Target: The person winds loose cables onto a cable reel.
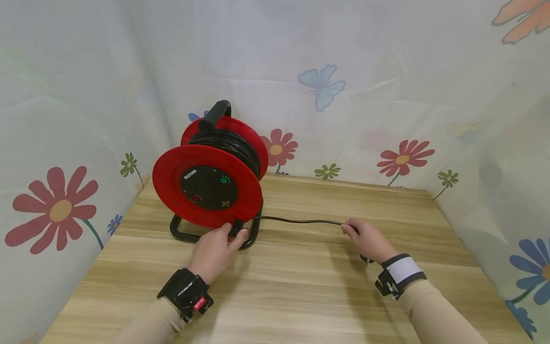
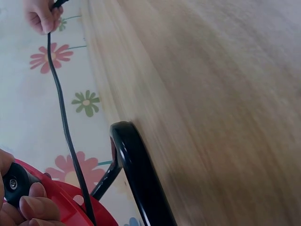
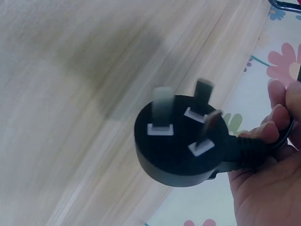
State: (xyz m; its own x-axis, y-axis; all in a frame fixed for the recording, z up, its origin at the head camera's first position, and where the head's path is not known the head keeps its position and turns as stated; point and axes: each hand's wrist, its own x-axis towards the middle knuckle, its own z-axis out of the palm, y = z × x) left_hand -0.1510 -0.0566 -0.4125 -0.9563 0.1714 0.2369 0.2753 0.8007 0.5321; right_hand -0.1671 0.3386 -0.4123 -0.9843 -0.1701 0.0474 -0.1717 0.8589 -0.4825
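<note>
A red cable reel [image 1: 169, 184] with wound black cable [image 1: 229, 142] stands at the table's left on a black tube stand [image 1: 182, 234]. At the lower right of its front disc, my left hand [image 1: 212, 254] grips the black winding knob [image 2: 14, 194] between thumb and fingers. A free length of cable [image 1: 296, 221] runs from the reel to my right hand [image 1: 369, 240], which pinches it above the tabletop. In the right wrist view, a black plug [image 3: 183, 157] with three metal prongs hangs from that hand on its cord, prongs facing the camera.
Both the reel and my hands are over a light wooden table [image 1: 301, 286]. White cloth walls [image 1: 258, 48] with printed flowers and a butterfly enclose its back and sides. A black carrying handle [image 1: 215, 116] tops the reel.
</note>
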